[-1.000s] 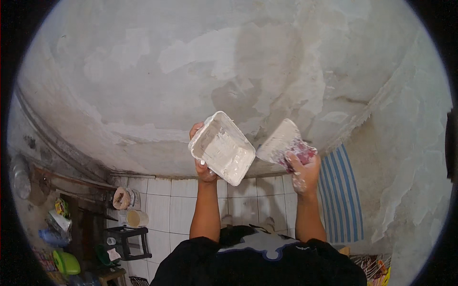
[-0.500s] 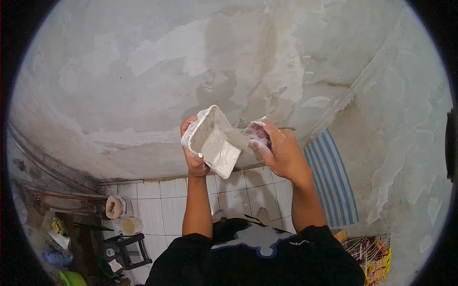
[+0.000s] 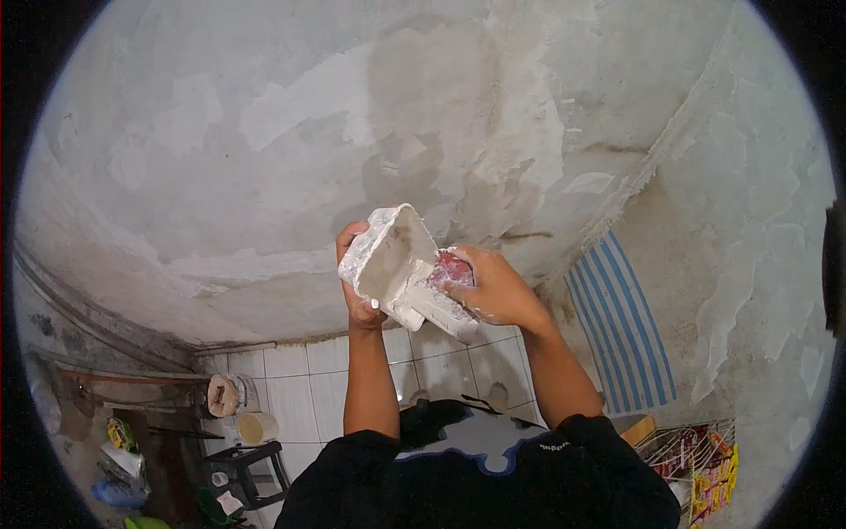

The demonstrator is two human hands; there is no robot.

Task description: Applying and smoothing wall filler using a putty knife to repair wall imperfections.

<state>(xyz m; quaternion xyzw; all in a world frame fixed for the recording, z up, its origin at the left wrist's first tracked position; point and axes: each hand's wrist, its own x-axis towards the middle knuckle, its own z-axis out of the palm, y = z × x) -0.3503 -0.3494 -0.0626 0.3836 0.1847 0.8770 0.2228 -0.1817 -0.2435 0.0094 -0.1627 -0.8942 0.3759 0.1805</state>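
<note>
My left hand [image 3: 361, 310] grips a white rectangular tub [image 3: 407, 247] from its left side, thumb at the near rim. The tub tilts toward me, its rim and walls crusted with pale putty, and more putty lies at its lower end. Closed in my right hand [image 3: 495, 286] is a putty knife with a dark red, smeared grip [image 3: 455, 268]. Its wide putty-coated blade [image 3: 445, 315] lies against the tub's right, lower edge. White smears mark the fingers of my right hand.
A patchily plastered wall [image 3: 300, 123] rises in front, meeting another wall at right. Beside me hangs a blue-and-white striped cloth [image 3: 621, 326]. A wire rack with colourful packets [image 3: 712, 476] stands lower right. A dark stool [image 3: 280, 472] and a pale bucket [image 3: 257, 428] are on the tiled floor, lower left.
The putty knife has come left and down from blurred motion beside the tub to rest against its edge. The tub has turned slightly and shifted a little lower.
</note>
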